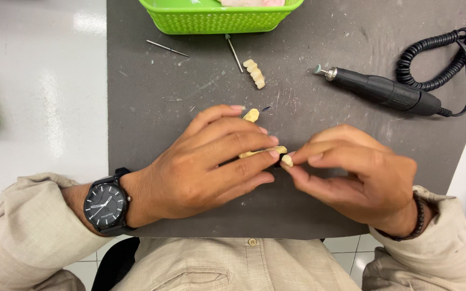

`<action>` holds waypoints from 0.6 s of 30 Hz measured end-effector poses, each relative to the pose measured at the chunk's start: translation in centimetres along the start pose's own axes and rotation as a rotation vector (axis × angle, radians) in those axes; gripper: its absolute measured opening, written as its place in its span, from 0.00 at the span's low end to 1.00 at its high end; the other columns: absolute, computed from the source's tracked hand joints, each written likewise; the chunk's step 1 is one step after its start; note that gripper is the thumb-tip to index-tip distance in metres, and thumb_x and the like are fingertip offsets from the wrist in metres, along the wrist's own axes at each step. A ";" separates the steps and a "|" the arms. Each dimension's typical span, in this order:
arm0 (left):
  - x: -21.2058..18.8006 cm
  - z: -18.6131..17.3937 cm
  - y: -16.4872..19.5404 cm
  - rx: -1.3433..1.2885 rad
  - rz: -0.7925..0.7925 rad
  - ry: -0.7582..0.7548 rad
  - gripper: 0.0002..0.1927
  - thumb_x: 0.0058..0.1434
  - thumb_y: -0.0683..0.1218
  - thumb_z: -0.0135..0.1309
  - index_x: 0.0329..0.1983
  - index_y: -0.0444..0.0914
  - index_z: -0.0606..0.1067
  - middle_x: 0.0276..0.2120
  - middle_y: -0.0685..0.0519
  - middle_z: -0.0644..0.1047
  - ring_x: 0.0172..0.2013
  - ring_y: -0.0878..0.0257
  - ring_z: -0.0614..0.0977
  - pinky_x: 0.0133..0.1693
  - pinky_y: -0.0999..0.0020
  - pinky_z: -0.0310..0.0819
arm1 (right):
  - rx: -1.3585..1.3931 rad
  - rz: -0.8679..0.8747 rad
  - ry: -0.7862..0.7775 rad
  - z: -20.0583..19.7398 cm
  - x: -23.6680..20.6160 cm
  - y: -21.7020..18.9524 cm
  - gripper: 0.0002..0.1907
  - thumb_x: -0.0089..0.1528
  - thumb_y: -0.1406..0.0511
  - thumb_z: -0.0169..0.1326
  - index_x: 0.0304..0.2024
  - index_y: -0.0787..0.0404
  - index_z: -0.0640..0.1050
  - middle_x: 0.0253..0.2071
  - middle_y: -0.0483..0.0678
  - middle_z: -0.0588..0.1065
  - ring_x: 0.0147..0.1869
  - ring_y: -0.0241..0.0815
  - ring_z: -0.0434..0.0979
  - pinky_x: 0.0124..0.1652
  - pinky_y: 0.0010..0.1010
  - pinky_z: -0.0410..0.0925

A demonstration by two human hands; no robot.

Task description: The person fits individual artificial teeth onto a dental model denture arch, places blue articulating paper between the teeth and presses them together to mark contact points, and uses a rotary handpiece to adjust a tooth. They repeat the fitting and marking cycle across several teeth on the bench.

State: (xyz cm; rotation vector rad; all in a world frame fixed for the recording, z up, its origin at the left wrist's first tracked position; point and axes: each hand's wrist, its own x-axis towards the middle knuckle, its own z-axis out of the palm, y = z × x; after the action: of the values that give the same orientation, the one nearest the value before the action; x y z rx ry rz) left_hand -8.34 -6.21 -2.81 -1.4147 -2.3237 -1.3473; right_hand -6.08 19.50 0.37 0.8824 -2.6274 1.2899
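**Both hands pinching small tooth-coloured pieces over the mat**

Head view: left hand (206, 167) and right hand (351, 172) meet at the middle of the grey mat (152, 97) on the white desk (39, 108). Left fingers (254, 143) grasp a thin cream strip piece (262, 152); right fingers (306, 156) pinch a small cream tooth piece (287, 160) right against its end. Both hands clenched on their parts, not released. A third cream bit (251, 115) shows just behind the left fingertips; whether it is held, I cannot tell. Judgement: keep the pinch light and at the tips, wrists resting on the mat, so the pieces line up without slipping. Lying apart: tooth bridge (254, 74), two burs (167, 48), handpiece (384, 90) with coiled cord (438, 59), green basket (217, 19).
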 end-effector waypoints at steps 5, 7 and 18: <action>-0.1 0.3 0.1 -0.154 0.051 0.018 0.15 0.69 0.41 0.63 0.57 0.33 0.77 0.54 0.48 0.78 0.56 0.54 0.82 0.64 0.52 0.73 | -0.004 -0.124 -0.147 -0.6 -0.5 -0.3 0.17 0.55 0.74 0.68 0.27 0.62 0.69 0.43 0.49 0.79 0.47 0.47 0.80 0.45 0.34 0.76; -0.1 0.3 0.2 -0.181 0.048 0.033 0.14 0.69 0.40 0.62 0.56 0.32 0.77 0.53 0.47 0.79 0.55 0.54 0.82 0.62 0.54 0.75 | -0.073 -0.130 -0.185 -0.7 -0.8 -0.6 0.11 0.54 0.75 0.67 0.30 0.64 0.76 0.43 0.48 0.79 0.48 0.46 0.81 0.46 0.34 0.76; 0.3 -0.3 0.2 -0.076 0.020 0.054 0.14 0.67 0.38 0.62 0.54 0.28 0.77 0.48 0.44 0.80 0.51 0.51 0.82 0.54 0.58 0.78 | -0.068 -0.084 -0.082 1.2 -1.4 -0.1 0.18 0.56 0.74 0.69 0.25 0.60 0.70 0.46 0.49 0.80 0.49 0.46 0.82 0.42 0.29 0.75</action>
State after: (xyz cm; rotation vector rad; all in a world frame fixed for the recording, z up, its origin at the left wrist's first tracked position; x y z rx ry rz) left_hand -8.43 -6.16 -2.38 -1.4000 -2.2416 -1.4638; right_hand -4.69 19.17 -0.80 1.0437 -2.6462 1.1616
